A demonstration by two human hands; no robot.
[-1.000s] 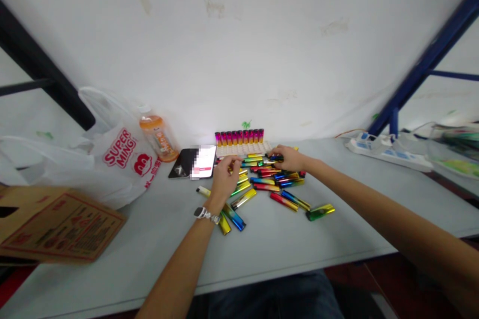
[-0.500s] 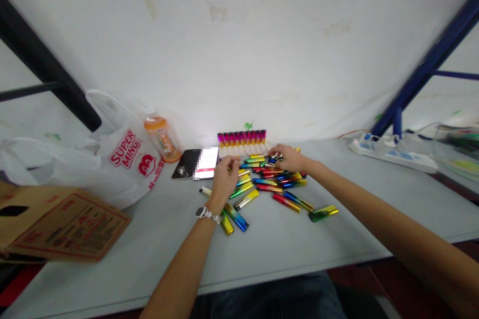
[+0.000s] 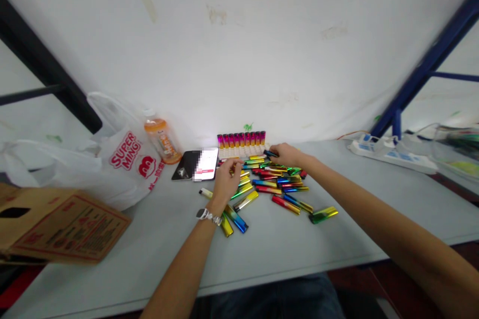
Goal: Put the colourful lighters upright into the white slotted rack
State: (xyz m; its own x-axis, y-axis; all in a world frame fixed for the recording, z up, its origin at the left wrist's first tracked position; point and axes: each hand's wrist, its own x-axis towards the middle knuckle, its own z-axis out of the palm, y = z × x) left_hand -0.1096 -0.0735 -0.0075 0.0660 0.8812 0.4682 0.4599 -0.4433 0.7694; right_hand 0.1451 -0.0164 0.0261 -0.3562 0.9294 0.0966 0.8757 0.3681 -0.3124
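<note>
On the left, the person's left hand [image 3: 226,179] has scarcely shifted over the half second: it stays at the left edge of the loose lighters [image 3: 268,190], thumb and fingertips drawn close together. I cannot tell whether anything is pinched there, since the fingers are small and blurred in the view. Just beyond, a pale tray [image 3: 245,152] stands by the wall [image 3: 239,60], its far row carrying nine upright magenta-to-yellow lighters [image 3: 241,140], the same nine as before. The clear change is to the right: the right hand [image 3: 286,154], which was down among the lighters, has risen slightly, and its fingers are now clamped on a dark-ended lighter [image 3: 268,153] near the tray's right end. So one lighter is up in hand while the row is no longer. The rest lie scattered on the grey table [image 3: 292,244], in green, red, blue and gold.

As for writing, from the left: the cardboard box [image 3: 71,224] bears red and dark print too small to read; the plastic bag [image 3: 123,174] says "SUPER MING" in red above a red logo; the orange drink bottle [image 3: 162,138] has blurred lettering; the phone [image 3: 209,162] has a lit, partly pixelated screen.
</note>
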